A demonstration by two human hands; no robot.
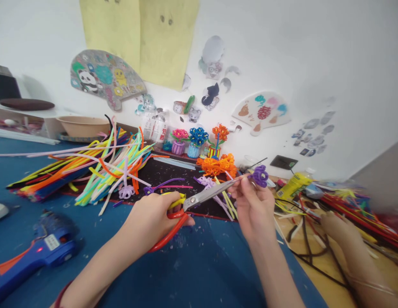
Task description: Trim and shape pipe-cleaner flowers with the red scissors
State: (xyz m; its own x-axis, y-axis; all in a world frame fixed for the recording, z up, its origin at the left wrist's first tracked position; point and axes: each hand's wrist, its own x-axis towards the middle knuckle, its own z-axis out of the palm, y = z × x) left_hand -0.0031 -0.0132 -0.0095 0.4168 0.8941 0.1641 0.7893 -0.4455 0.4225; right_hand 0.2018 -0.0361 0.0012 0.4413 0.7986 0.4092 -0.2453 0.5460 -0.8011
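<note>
Trimming is in hand: the left hand (154,220) grips red-handled steel scissors (189,203), blades at the purple pipe-cleaner flower (259,175) pinched in the right hand (252,201) above the blue worktop (202,265). The next snip likely calls for a steady stem.

The scissors (189,204) have red and yellow handles and grey metal blades. They lie almost level above the blue table, with the handles at the left and the blades pointing right and a little upward. The blade tips reach the stem just under the purple flower (259,175). This flower is small, made of twisted fuzzy wire, with round looped petals, and it stands upright.
</note>
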